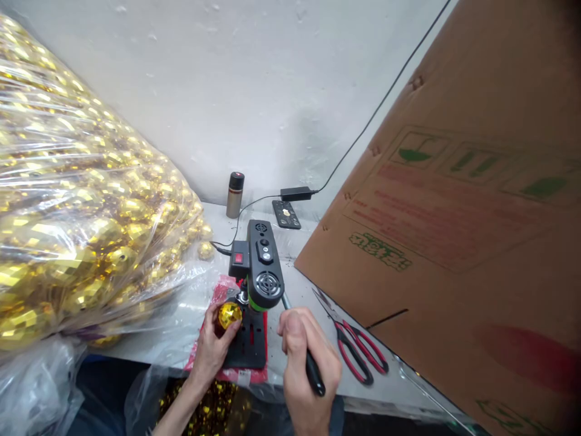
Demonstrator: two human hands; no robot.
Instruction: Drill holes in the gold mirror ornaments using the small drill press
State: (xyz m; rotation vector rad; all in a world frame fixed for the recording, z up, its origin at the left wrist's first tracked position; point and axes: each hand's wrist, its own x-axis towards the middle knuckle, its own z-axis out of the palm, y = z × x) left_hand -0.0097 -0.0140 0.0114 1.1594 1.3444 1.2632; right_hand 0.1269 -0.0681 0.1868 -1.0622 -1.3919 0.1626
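Observation:
My left hand (pixel 213 339) is closed around a shiny gold faceted ball (pixel 230 314), over the left side of the base of a small black bench drill press (pixel 267 266). My right hand (pixel 311 366) is wrapped round the press's lever handle (pixel 314 374), whose black end sticks out below the fingers. A red switch (pixel 238 258) sits on the black box at the machine's left. The drill bit and chuck are mostly hidden under the head. Red plastic wrap (pixel 258 374) lies beneath the slotted black base.
A large clear bag (pixel 109 200) of gold balls fills the left. Red-handled scissors (pixel 358 351) lie right of the press, beside a big cardboard box (pixel 445 212). Behind stand a capped bottle (pixel 235 197), a phone (pixel 286 215) and a power adapter (pixel 296 194) with its cable.

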